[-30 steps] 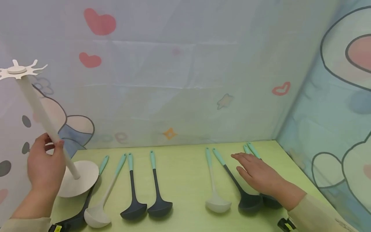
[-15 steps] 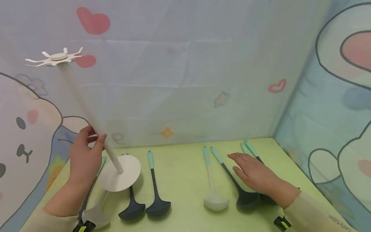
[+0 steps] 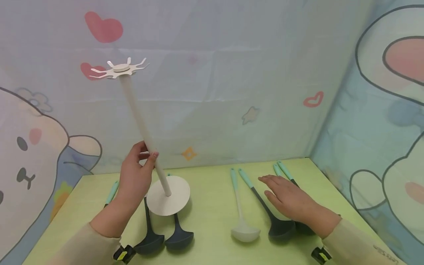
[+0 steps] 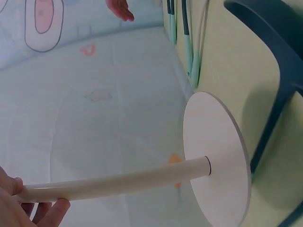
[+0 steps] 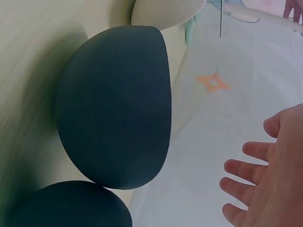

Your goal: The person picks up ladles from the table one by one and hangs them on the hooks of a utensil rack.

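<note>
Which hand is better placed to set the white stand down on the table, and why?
The left hand, I would judge: it grips the white stand, and its round base is over the table. The right hand holds nothing, off by the ladles at the right.

Ladles [image 3: 246, 234] on table [image 3: 210, 209], backdrop [image 3: 205, 121] behind

We see matching long sleeves in pale cream: the left sleeve [image 3: 87, 247] and the right sleeve [image 3: 356, 241] both end above the wrist. Faint lettering [image 3: 385, 254] runs along the right one — too blurred for us to read. At the left cuff we find a small black device [image 3: 130, 251] with a bright yellow patch — at the right cuff, a similar black unit [image 3: 318, 254], also marked yellow. The left hand [image 3: 135, 175] and right hand [image 3: 288, 195] are bare.
</note>
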`<action>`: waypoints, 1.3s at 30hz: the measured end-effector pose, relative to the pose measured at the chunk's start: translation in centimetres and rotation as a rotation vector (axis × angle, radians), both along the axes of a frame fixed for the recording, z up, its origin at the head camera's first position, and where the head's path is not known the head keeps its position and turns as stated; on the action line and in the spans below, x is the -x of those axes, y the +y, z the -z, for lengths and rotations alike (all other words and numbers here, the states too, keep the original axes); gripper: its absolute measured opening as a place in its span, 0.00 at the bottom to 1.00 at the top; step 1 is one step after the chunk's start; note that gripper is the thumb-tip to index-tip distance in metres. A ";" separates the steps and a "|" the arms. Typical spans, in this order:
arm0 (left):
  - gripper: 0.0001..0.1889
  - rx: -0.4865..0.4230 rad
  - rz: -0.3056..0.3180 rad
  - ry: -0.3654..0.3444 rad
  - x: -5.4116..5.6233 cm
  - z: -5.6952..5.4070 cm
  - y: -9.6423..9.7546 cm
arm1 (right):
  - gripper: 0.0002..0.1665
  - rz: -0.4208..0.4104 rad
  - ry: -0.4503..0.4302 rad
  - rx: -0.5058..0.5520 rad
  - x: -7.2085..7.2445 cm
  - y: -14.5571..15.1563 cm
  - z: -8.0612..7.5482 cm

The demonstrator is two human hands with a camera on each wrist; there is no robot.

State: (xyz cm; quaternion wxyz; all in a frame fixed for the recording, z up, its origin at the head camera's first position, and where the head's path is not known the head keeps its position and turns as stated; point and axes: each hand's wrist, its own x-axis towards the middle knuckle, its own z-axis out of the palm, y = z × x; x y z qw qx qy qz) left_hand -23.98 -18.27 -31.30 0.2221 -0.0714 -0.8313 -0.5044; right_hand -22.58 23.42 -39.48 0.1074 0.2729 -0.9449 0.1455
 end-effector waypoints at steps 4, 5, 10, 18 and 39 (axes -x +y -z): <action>0.22 -0.024 0.041 -0.005 0.8 0.3 1.5 | 0.26 0.006 -0.008 -0.002 0.0 0.1 0.0; 0.22 -0.035 0.052 -0.006 1.0 0.4 1.9 | 0.26 0.009 -0.008 -0.004 0.0 0.2 0.0; 0.21 -0.077 0.088 -0.036 2.0 1.4 3.9 | 0.26 0.030 -0.020 -0.012 0.1 0.5 -0.1; 0.20 -0.078 0.093 -0.101 2.9 3.2 6.3 | 0.27 0.018 -0.023 -0.005 -0.1 0.6 -0.1; 0.20 0.000 0.104 -0.160 5.0 5.0 8.2 | 0.26 0.037 -0.061 0.008 -0.3 1.5 0.2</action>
